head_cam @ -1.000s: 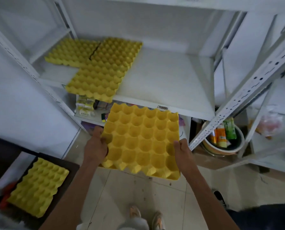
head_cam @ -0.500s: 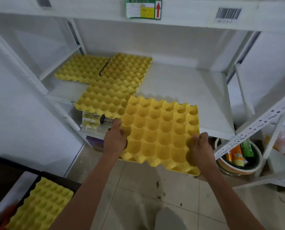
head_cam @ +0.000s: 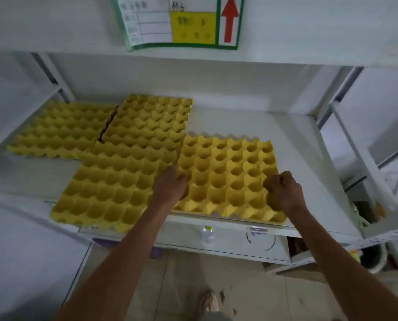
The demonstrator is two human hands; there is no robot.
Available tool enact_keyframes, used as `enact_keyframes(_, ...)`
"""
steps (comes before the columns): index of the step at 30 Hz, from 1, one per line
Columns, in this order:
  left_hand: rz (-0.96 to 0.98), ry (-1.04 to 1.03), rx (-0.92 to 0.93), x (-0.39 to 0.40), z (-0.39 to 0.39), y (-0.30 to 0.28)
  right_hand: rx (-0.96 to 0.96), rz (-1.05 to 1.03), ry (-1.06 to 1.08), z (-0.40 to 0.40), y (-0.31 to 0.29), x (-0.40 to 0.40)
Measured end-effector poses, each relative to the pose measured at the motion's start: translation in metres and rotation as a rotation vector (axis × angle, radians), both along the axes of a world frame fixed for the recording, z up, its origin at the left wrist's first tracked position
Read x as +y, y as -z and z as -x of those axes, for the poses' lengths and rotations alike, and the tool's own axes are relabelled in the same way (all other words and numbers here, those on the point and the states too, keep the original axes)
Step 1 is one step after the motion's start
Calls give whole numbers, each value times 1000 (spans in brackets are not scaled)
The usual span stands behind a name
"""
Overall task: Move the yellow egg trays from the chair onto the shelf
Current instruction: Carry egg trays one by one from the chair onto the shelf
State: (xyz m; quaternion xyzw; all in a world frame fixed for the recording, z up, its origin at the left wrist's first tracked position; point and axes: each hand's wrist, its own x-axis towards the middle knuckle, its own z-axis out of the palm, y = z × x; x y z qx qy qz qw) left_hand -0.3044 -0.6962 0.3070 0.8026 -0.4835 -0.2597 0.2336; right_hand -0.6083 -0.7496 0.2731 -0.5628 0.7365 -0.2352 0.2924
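Observation:
A yellow egg tray lies flat on the white shelf, at its front edge. My left hand grips the tray's left side and my right hand grips its right side. Three more yellow egg trays rest on the shelf to the left: one at the front, touching the held tray, one at the back left and one at the back middle. The chair is out of view.
A shelf board above carries a green-framed label with a red arrow. White uprights stand at the right. A lower shelf holds a clear bottle. A bucket sits at the lower right on the tiled floor.
Both hands carried the tray up and forward from over the floor onto the shelf, beside the front tray. The view moved closer, and the chair with its tray left the frame.

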Motion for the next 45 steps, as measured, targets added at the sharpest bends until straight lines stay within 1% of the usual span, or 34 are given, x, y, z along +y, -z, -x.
enact_keyframes(4, 21, 55, 81, -62, 7, 14, 46, 9, 79, -5, 16, -59)
enact_keyframes(6, 30, 98, 82, -88, 6, 25, 82, 25, 106, -10, 24, -86)
enact_keyframes(9, 33, 136, -41, -120, 7, 38, 96, 36, 148, -22, 27, -121)
enact_keyframes(14, -29, 106, -143, -152, 23, 39, 85, 38, 184, -29, 15, -165)
enact_keyframes(16, 39, 132, -243, -158, 31, 42, 86, 47, 186, -28, 16, -175)
enact_keyframes(19, 163, 253, -435, -164, 33, 46, 83, 62, 199, -30, 20, -184)
enact_keyframes(21, 207, 336, -496, -165, 30, 50, 89, 69, 200, -35, 20, -190)
enact_keyframes(25, 210, 502, -481, -166, 21, 59, 94, 65, 200, -46, 20, -203)
enact_keyframes(30, 133, 548, -340, -175, 6, 47, 164, 0, 168, -49, 13, -200)
enact_keyframes(33, 106, 611, -359, -169, -1, 33, 263, 33, 144, -52, 0, -184)
enact_keyframes(36, 92, 578, -432, -151, -8, 15, 382, 144, 58, -59, -20, -167)
enact_keyframes(39, 79, 493, -487, -126, -18, -4, 500, 230, -115, -73, -41, -157)
enact_keyframes(43, 90, 304, -523, -72, -33, -28, 714, 394, -514, -105, -59, -153)
enact_keyframes(45, 22, 186, -530, -28, -39, -36, 739, 447, -690, -130, -62, -142)
